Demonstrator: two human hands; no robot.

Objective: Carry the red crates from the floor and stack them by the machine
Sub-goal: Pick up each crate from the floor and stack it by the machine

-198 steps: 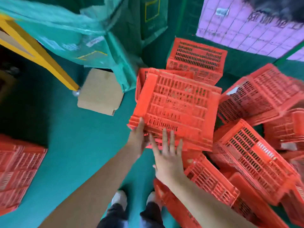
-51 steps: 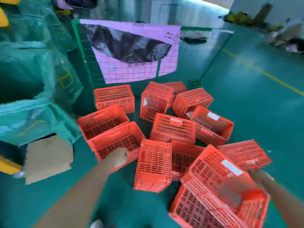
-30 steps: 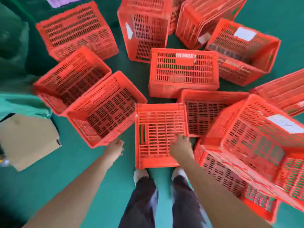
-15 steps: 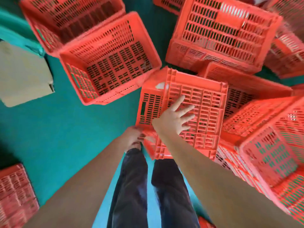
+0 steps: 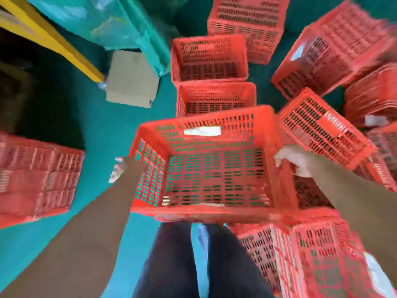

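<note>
I hold one red slatted crate (image 5: pixel 212 168) upright above the green floor, its open top facing me and a white label on its far wall. My left hand (image 5: pixel 126 168) grips its left rim and my right hand (image 5: pixel 294 161) grips its right rim; both are blurred. Two more open crates (image 5: pixel 209 59) stand in a row beyond it. Several other red crates (image 5: pixel 322 127) lie tipped to the right and near my feet (image 5: pixel 311 261). At the left edge stands a stack of red crates (image 5: pixel 36 179).
A flat piece of cardboard (image 5: pixel 131 79) lies on the floor at upper left, beside a yellow beam (image 5: pixel 53 41) and teal plastic sheeting (image 5: pixel 111 24). Open green floor (image 5: pixel 103 130) runs between the left stack and the held crate. My legs show below.
The crate that lay upside down under my hands is now turned open side up and lifted, one hand on each side rim. The view has swung left, bringing the stack into sight.
</note>
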